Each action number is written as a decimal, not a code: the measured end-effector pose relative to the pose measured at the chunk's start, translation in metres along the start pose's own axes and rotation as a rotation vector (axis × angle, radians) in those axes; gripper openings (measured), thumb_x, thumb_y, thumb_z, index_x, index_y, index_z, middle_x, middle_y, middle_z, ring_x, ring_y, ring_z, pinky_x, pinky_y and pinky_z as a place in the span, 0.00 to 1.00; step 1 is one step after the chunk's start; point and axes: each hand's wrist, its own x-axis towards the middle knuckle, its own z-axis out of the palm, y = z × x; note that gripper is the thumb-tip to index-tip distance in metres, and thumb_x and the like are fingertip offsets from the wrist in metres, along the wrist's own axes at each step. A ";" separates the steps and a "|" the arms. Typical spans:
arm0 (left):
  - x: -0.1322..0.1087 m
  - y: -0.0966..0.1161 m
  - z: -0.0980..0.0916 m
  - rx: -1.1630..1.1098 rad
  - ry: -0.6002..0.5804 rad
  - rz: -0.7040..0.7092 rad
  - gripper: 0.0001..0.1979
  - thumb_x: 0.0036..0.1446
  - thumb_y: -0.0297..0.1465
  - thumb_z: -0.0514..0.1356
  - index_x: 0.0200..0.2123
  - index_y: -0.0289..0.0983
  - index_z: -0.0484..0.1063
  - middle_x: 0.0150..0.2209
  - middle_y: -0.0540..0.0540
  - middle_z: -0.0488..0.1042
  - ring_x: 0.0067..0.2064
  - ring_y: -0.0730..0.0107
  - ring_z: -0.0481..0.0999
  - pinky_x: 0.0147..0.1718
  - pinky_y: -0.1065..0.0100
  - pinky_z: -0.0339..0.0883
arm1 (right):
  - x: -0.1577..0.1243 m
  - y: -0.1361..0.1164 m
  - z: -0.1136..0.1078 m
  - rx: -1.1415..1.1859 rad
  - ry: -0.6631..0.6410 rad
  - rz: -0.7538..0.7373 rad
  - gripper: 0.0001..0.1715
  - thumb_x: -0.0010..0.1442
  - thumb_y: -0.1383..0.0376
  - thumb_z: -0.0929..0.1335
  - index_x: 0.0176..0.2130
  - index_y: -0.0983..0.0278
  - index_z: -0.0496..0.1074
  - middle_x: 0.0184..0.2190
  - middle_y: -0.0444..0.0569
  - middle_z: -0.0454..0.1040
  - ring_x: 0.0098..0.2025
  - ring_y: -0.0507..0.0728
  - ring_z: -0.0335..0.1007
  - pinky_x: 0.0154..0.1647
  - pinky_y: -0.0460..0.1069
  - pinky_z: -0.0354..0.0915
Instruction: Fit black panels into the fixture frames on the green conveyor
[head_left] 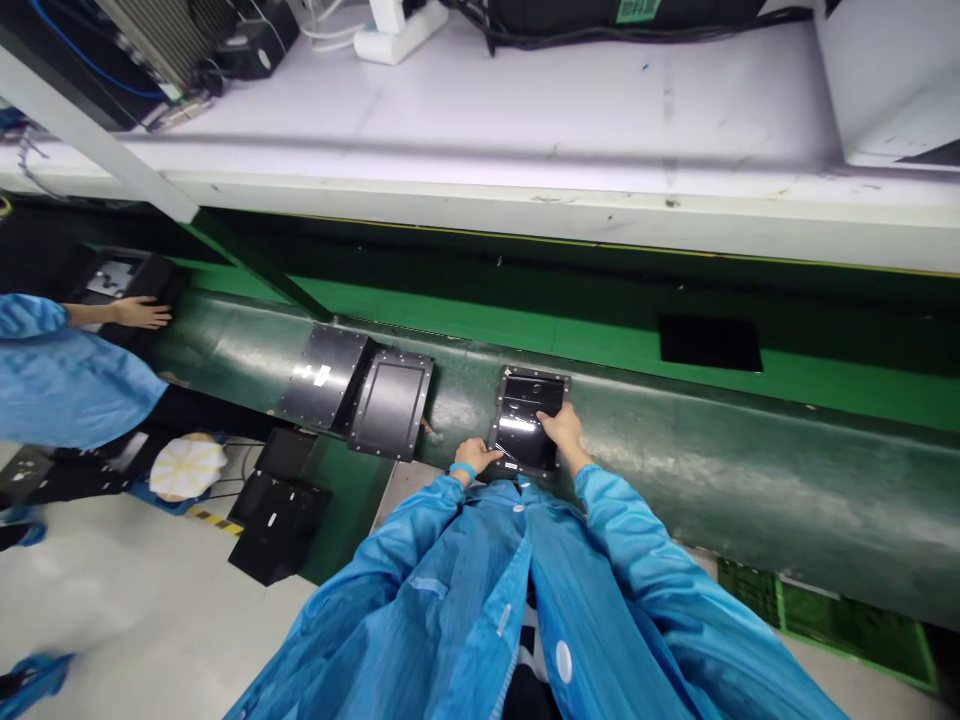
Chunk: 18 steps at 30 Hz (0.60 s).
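Note:
A black rectangular panel with a glossy screen-like face and a frame dotted with small screws lies on the green work surface in front of me. My right hand grips its right edge, thumb over the glossy face, other fingers mostly hidden. At the lower left corner, my left hand, with a blue band at the wrist, is closed on the panel's edge. A small light strip or reflection shows by the left fingertips; I cannot tell which. Left of my hands lies a matte black screw-edged housing, beside another black housing.
A flat black screen lies on the green strip behind. Over it runs a white shelf with a power strip and cables. At left, a co-worker's hand rests on a black unit. A round stool and green crate are below.

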 end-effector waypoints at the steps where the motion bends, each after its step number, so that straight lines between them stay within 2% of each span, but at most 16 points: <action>1: 0.000 0.000 0.000 0.001 -0.003 0.002 0.19 0.56 0.50 0.72 0.31 0.40 0.77 0.38 0.43 0.84 0.45 0.60 0.82 0.41 0.68 0.67 | -0.004 0.003 -0.004 -0.081 0.055 -0.046 0.37 0.50 0.57 0.78 0.57 0.66 0.73 0.57 0.67 0.76 0.60 0.71 0.73 0.62 0.60 0.66; 3: -0.001 -0.001 0.000 0.010 -0.009 0.000 0.19 0.57 0.50 0.71 0.32 0.40 0.77 0.37 0.44 0.84 0.45 0.60 0.82 0.41 0.68 0.67 | -0.015 0.018 -0.016 -0.170 0.118 -0.098 0.38 0.55 0.55 0.77 0.60 0.67 0.72 0.60 0.69 0.73 0.64 0.72 0.69 0.65 0.60 0.64; 4: -0.002 -0.001 0.000 0.016 -0.006 -0.001 0.18 0.57 0.49 0.71 0.33 0.40 0.77 0.38 0.44 0.84 0.45 0.60 0.82 0.41 0.68 0.67 | -0.021 0.029 -0.021 -0.198 0.108 -0.084 0.37 0.56 0.54 0.76 0.60 0.66 0.72 0.59 0.68 0.74 0.63 0.71 0.70 0.63 0.60 0.65; 8: 0.000 -0.003 -0.001 0.047 0.030 0.022 0.18 0.57 0.47 0.72 0.40 0.41 0.77 0.43 0.44 0.84 0.48 0.59 0.82 0.45 0.67 0.68 | -0.055 0.074 -0.029 -0.294 -0.143 0.033 0.27 0.55 0.49 0.78 0.48 0.61 0.76 0.44 0.58 0.82 0.50 0.69 0.79 0.51 0.58 0.69; 10: 0.003 -0.006 -0.002 0.061 0.029 0.048 0.17 0.57 0.45 0.73 0.42 0.42 0.77 0.43 0.44 0.84 0.48 0.60 0.82 0.46 0.67 0.68 | -0.070 0.089 -0.024 -0.304 -0.180 0.017 0.26 0.53 0.50 0.79 0.46 0.59 0.75 0.40 0.54 0.83 0.45 0.67 0.80 0.46 0.56 0.68; 15: 0.014 -0.014 -0.005 0.053 -0.037 0.055 0.15 0.56 0.42 0.74 0.38 0.41 0.77 0.36 0.47 0.83 0.41 0.65 0.83 0.45 0.69 0.69 | -0.086 0.098 -0.013 -0.255 -0.161 -0.016 0.25 0.52 0.53 0.80 0.44 0.58 0.74 0.38 0.51 0.83 0.42 0.64 0.80 0.42 0.54 0.67; 18: 0.018 -0.014 -0.007 0.050 -0.070 0.034 0.16 0.54 0.42 0.75 0.35 0.41 0.76 0.32 0.49 0.82 0.37 0.67 0.83 0.43 0.70 0.70 | -0.087 0.097 -0.013 -0.235 -0.160 0.031 0.23 0.50 0.52 0.81 0.40 0.58 0.75 0.37 0.49 0.83 0.41 0.63 0.79 0.41 0.53 0.67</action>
